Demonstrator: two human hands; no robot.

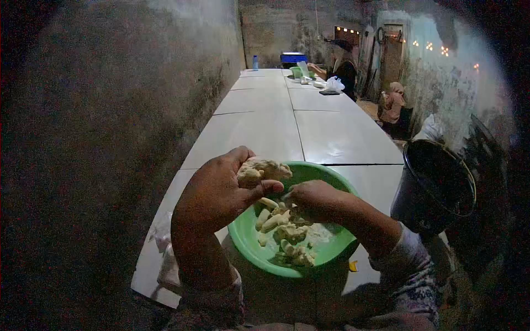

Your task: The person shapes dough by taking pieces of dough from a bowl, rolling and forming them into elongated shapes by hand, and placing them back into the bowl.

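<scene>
Patterned sleeve (411, 276) fabric lay closest to my head camera, in the lower right of the frame. Near the centre, my left hand (212, 193) held a pale, doughy clump (262, 170) between thumb and fingers, above the upper-left side of the green bowl (251, 251). My right hand (317, 197) reached over the bowl's upper right, fingers curled down; its fingertips were hidden, so I couldn't tell whether they pinched anything.

Stubby, finger-like pieces (270, 223) and ragged lumps (298, 256) lay inside the bowl, with a whitish residue around them. I judged the step in hand to be handling the mass in portions, the left hand bearing one and the right working low. As I read it, a next move called for a steady left hold over the bowl and a light right-hand touch, since the clump looked soft and apt to shed bits.

To the right, a dark bucket (422, 193) stood beside the tiled table (248, 132).
</scene>
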